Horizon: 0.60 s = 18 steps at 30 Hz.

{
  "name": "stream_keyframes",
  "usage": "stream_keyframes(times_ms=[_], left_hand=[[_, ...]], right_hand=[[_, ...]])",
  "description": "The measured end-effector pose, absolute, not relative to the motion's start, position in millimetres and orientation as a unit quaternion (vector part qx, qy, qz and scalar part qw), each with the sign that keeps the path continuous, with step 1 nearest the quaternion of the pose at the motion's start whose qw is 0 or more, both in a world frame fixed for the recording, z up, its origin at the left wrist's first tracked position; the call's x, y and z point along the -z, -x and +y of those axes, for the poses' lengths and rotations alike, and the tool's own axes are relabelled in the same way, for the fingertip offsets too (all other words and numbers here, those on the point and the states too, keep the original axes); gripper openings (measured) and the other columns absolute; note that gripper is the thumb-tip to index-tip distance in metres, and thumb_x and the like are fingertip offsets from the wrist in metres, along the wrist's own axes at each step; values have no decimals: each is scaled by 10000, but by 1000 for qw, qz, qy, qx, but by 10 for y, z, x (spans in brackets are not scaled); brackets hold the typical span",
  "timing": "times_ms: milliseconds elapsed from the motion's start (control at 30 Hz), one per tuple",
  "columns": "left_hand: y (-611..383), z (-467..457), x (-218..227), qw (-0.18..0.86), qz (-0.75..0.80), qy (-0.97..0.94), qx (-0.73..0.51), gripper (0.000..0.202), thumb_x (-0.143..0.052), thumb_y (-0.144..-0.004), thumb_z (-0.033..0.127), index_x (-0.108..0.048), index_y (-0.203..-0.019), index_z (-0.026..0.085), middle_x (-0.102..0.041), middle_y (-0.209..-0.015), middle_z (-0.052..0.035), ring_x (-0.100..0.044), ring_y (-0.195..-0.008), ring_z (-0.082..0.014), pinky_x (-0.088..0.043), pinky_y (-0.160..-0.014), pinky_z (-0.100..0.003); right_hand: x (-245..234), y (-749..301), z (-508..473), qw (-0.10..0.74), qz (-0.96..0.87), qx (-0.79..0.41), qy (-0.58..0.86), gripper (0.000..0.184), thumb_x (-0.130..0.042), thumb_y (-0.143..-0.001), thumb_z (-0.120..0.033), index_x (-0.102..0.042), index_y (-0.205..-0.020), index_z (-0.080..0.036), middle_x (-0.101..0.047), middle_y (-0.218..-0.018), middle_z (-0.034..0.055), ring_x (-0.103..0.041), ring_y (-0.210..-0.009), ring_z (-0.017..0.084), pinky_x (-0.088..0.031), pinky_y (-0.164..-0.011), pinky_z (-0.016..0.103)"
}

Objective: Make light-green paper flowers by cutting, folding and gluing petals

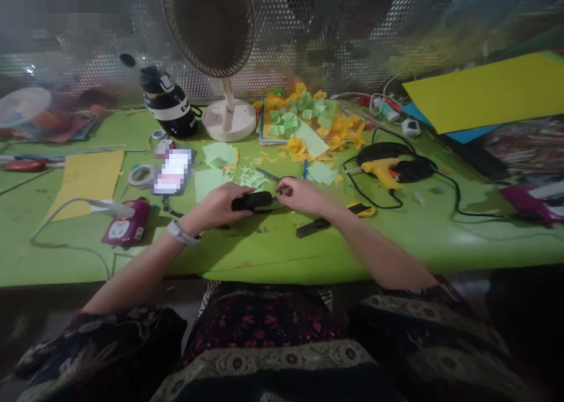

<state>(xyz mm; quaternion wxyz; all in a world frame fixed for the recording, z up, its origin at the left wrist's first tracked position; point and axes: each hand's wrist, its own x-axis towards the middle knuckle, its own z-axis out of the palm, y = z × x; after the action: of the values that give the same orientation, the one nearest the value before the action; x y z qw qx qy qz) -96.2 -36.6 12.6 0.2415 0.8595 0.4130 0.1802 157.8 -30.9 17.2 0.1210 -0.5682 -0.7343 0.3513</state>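
Note:
My left hand [220, 205] is closed around a black oblong object [252, 201] with rounded ends, just above the green table; its exact kind does not show. Close to the right end of that object, my right hand [302, 195] has its fingers pinched together, and whatever may be between them is too small to make out. Grey scissor-like blades [268, 175] lie behind the right fingers. Light green paper scraps [253, 178] are scattered beyond both hands. A box cutter [315, 227] with a yellow end lies partly under my right forearm.
At the back stand a white fan [229, 126] and a black bottle [171, 111], beside folded green and orange paper pieces [304, 120]. A phone [174, 171], a tape roll [140, 177] and a purple power socket [126, 225] lie left; a yellow glue gun [382, 170] with cable lies right.

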Motion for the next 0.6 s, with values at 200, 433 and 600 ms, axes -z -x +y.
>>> stream_keyframes(times_ms=[200, 433, 600], left_hand=[[959, -426, -171, 252, 420, -848, -202, 433, -704, -801, 403, -712, -1212, 267, -753, -1123, -108, -696, -986, -279, -522, -891, -425], [866, -160, -552, 171, 461, -845, -212, 440, -699, -809, 436, -725, -1192, 221, -763, -1080, -119, -698, -954, -332, -515, -873, -435], [577, 611, -536, 157, 444, -855, -219, 437, -728, -762, 380, -733, -1159, 198, -762, -1011, -104, -678, -906, -312, -489, -848, -401]], right_hand=[[-228, -1562, -344, 161, -700, -456, 525, 235, -610, -864, -126, -637, -1096, -149, -699, -837, 42, -613, -624, 123, -470, -545, 242], [-289, -1978, -107, 434, -597, -415, 532, 190, -671, -842, -279, -618, -1003, -193, -640, -794, 3, -580, -591, 108, -523, -571, 268], [-179, -2040, 56, 542, -547, -366, 522, 316, -699, -808, -432, -547, -994, -227, -560, -744, -35, -547, -559, 105, -519, -570, 277]])
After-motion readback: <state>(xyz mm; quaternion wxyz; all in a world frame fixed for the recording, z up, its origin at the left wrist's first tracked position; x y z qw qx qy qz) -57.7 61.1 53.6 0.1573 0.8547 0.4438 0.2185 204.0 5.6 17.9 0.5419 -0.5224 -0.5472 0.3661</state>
